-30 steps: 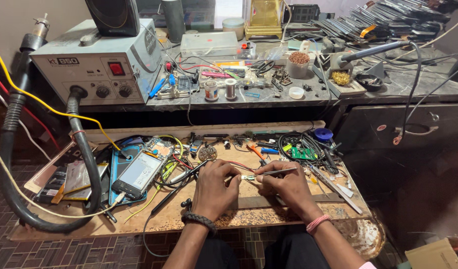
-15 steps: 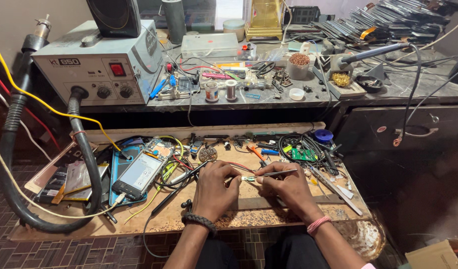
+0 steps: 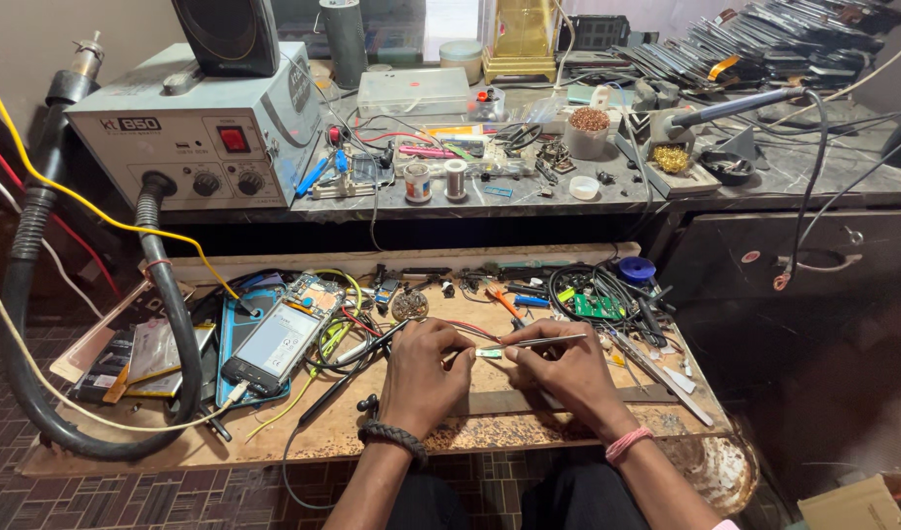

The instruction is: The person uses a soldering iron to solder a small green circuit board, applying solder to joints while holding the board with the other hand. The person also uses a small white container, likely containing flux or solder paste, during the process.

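My left hand [image 3: 426,373] pinches a small pale part [image 3: 489,352] over the wooden work board [image 3: 568,424]. My right hand [image 3: 568,371] holds metal tweezers [image 3: 546,342] whose tips meet that part. A braided dark band sits on my left wrist, a pink band on my right. An opened phone [image 3: 274,342] lies face up just left of my left hand, among coloured wires.
A grey hot-air rework station [image 3: 190,137] with a thick black hose [image 3: 38,393] stands at the back left. A soldering iron [image 3: 735,103] rests in its stand at the back right. Small tools, a green circuit board [image 3: 597,306] and cables litter the board.
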